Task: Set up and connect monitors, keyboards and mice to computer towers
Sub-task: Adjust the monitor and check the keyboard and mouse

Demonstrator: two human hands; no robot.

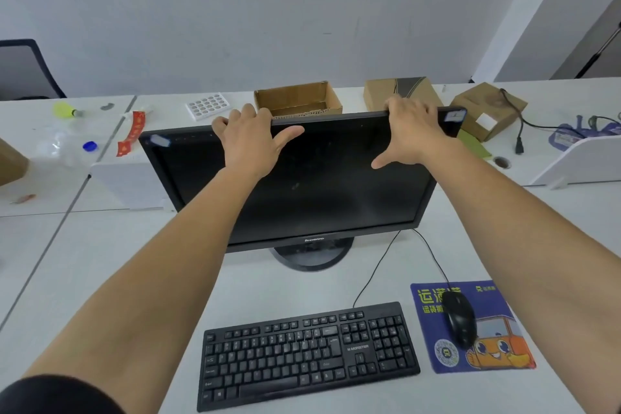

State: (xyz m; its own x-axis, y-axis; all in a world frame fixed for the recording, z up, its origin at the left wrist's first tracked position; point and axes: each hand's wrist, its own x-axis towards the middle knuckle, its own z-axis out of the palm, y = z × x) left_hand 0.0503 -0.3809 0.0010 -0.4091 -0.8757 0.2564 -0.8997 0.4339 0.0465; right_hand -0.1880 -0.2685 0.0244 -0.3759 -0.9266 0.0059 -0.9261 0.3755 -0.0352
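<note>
Both hands are gripping the top edge of the monitor (329,185), which is standing on its round base (312,257) in the middle of the desk (285,286), screen dark and facing the person. The left hand (250,141) is holding the edge left of centre, fingers curling over the back and thumb lying across the front of the screen. The right hand (411,134) is holding the edge nearer the right corner in the same way, thumb spreading down onto the glass.

The keyboard (305,353) is lying in front of the monitor, near the person, and its cable (376,269) is running back under the screen. The mouse (458,319) is sitting on a blue pad (497,349) just right of the keyboard, its cable also leading up behind the monitor.

Behind the monitor an open box (299,99) and a closed box (400,91) are resting by the wall. A third box (487,107) is sitting further right, with a black power lead (517,134) trailing over it. A white tray (206,106) and a blue cap (89,145) are lying to the left, and a chair (27,70) is standing at the far left
</note>
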